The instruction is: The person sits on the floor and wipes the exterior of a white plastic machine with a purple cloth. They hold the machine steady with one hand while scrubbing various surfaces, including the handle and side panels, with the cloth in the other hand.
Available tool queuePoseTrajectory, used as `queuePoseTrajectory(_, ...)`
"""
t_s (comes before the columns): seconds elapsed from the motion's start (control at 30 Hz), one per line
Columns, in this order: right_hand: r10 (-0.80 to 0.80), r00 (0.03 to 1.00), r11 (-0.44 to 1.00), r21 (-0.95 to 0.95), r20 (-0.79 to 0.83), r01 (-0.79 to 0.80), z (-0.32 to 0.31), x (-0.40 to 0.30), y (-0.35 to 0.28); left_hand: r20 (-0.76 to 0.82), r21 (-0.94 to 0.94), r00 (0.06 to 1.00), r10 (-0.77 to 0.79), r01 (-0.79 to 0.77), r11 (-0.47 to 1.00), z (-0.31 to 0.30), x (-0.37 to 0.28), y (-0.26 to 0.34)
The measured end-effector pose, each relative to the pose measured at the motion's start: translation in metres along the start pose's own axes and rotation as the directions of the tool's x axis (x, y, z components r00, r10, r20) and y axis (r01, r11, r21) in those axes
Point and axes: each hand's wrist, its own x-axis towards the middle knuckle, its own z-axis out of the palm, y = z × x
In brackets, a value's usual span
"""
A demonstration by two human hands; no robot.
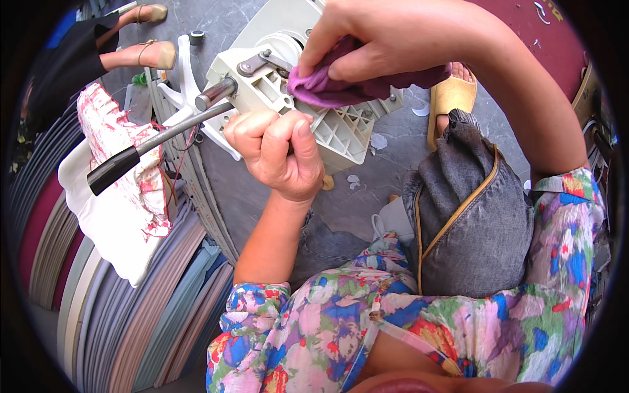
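Note:
My right hand (373, 44) grips a bunched purple cloth (339, 86) between thumb and fingers, over a cream machine (295, 93) with a ribbed casing. My left hand (280, 152) is curled into a fist at the machine's near side. Whether anything is inside that fist cannot be seen. A metal lever (184, 125) with a black grip (114, 170) runs from behind my left hand out to the left. Beside it a thick metal shaft (216, 93) sticks out of the casing. On the casing's upper face sits a small metal crank link (263, 63).
To the left, folded fabrics (142, 314) are packed in rows, with a white cloth (110, 226) and a red-and-white ruffled cloth (123, 157) on top. Another person's shoe (166, 55) is at upper left. A white star-shaped base (184, 93) and scraps (378, 141) are on the grey floor.

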Motion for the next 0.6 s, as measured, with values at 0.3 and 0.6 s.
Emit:
queuePoseTrajectory(0.3, -0.446, 0.821, 0.846, -0.469, -0.357, 0.255, 0.047, 0.003, 0.053, 0.010, 0.000, 1.000, -0.003, 0.003, 1.000, -0.007, -0.003, -0.001)
queuePoseTrajectory(0.6, -0.572, 0.784, 0.658, -0.705, -0.240, 0.264, 0.050, 0.026, 0.044, -0.004, -0.045, 0.998, -0.061, 0.061, 0.997, -0.003, -0.007, -0.005)
